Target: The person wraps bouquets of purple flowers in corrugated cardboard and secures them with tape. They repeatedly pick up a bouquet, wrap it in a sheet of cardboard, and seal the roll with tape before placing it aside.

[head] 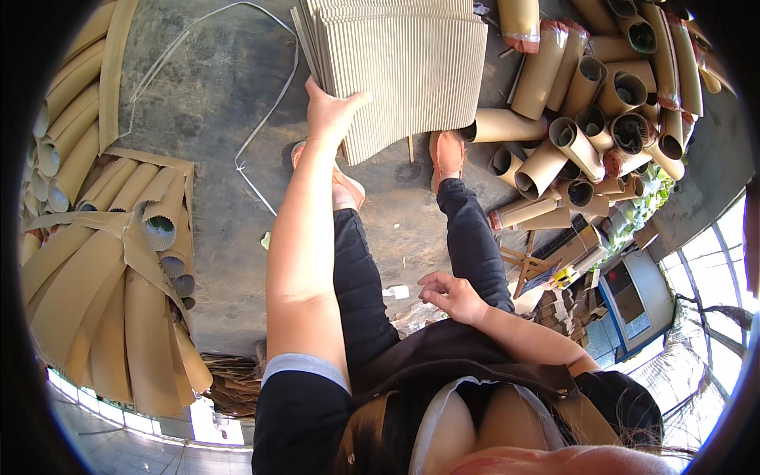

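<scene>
My left hand (332, 113) grips the lower left corner of a thick stack of corrugated cardboard sheets (409, 77), thumb on the ribbed top face and fingers around the side edge. The stack is in front of my feet at the top of the view, and its near edge curves. Several sheets fan out loosely along its left side. My right hand (454, 297) hovers over my lap with loosely bent fingers and nothing visible in it. Below the stack, my two orange shoes (448, 155) rest on the floor.
A thin white strap (261, 124) loops across the concrete floor (219, 249). On the right lies a heap of cardboard tubes (570, 136). Bundled cardboard tubes (107, 285) stand at left. A folding wooden stool (525, 261) and cartons (570, 249) are at right.
</scene>
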### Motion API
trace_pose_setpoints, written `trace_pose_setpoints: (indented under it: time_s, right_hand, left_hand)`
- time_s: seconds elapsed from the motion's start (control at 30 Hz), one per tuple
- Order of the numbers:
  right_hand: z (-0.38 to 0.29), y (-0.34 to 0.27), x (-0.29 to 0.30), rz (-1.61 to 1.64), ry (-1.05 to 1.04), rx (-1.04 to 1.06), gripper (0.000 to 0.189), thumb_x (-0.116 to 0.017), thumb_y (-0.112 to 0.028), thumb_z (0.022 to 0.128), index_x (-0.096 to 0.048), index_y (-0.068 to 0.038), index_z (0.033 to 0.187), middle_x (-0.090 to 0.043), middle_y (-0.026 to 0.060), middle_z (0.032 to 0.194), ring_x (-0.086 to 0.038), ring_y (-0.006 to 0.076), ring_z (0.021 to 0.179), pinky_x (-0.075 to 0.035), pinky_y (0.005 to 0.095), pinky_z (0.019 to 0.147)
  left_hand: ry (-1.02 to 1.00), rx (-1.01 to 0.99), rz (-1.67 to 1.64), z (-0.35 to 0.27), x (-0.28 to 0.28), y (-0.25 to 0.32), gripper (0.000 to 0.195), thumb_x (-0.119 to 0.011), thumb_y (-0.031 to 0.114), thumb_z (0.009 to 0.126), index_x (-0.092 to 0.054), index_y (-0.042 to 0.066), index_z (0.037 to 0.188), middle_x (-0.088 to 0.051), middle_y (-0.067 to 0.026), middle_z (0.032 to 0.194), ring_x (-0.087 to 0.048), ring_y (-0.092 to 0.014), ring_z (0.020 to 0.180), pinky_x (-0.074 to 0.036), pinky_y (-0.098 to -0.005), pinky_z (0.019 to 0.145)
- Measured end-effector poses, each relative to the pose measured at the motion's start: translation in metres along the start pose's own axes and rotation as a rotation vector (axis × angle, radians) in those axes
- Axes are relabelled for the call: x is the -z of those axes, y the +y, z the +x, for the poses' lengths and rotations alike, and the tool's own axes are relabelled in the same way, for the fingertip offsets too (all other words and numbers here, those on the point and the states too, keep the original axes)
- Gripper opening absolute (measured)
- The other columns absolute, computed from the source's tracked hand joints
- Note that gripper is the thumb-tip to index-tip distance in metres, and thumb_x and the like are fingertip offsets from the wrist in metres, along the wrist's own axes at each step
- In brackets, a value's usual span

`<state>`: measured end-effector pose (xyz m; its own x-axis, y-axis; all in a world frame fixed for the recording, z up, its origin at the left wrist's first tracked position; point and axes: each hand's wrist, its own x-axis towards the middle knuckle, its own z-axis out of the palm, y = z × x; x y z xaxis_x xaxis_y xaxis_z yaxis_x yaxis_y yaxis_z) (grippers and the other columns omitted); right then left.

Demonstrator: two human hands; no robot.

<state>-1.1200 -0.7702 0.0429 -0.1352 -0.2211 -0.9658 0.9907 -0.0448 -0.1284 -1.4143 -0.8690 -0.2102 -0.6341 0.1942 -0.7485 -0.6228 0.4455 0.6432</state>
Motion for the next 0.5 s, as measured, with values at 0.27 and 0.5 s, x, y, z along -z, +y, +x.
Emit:
trace_pose_setpoints:
  time_s: [0.27,0.5]
  right_hand:
    - [-0.033,0.000,0.016,-0.003,0.040,0.199,0.030,-0.066,-0.020,0.095,-0.062,-0.003,0.120,-0.072,0.0076,0.095,-0.070,0.0160,0.089,-0.055,0.0306,0.082]
    - [-0.128,-0.052,0.068,0.047,0.134,0.271,0.044,-0.065,-0.026,0.098,-0.053,0.002,0.129,-0.066,0.0086,0.108,-0.066,0.0154,0.101,-0.054,0.0307,0.088]
  left_hand:
    - [-0.085,-0.224,0.065,-0.178,0.058,0.122,0.093,-0.089,0.020,0.070,-0.030,-0.003,0.139,-0.058,-0.0200,0.127,-0.061,-0.031,0.116,-0.048,-0.0429,0.102]
    - [0.084,-0.130,-0.122,-0.372,0.076,0.230,0.073,-0.079,0.003,0.077,-0.036,0.000,0.136,-0.054,-0.0117,0.127,-0.058,-0.021,0.115,-0.049,-0.0369,0.099]
